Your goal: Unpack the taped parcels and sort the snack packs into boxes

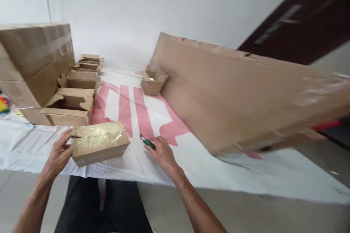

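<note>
A small taped cardboard box (100, 140) rests on the cloth near the table's front edge, its top covered by shiny clear tape. My left hand (60, 153) grips the box's left end, thumb and fingers closed at the corner. Just right of the box, my right hand (161, 151) is closed around a green utility knife (148, 143), whose tip points left and away from me. Knife and box are apart. Part of the handle is hidden by my fingers.
Open small boxes (68, 109) stand in a row at left, beside stacked large cartons (35, 62). Another open box (153, 84) sits farther back, with something white inside. A big cardboard sheet (240, 94) leans across the right side. White-and-pink cloth (164, 167) covers the table.
</note>
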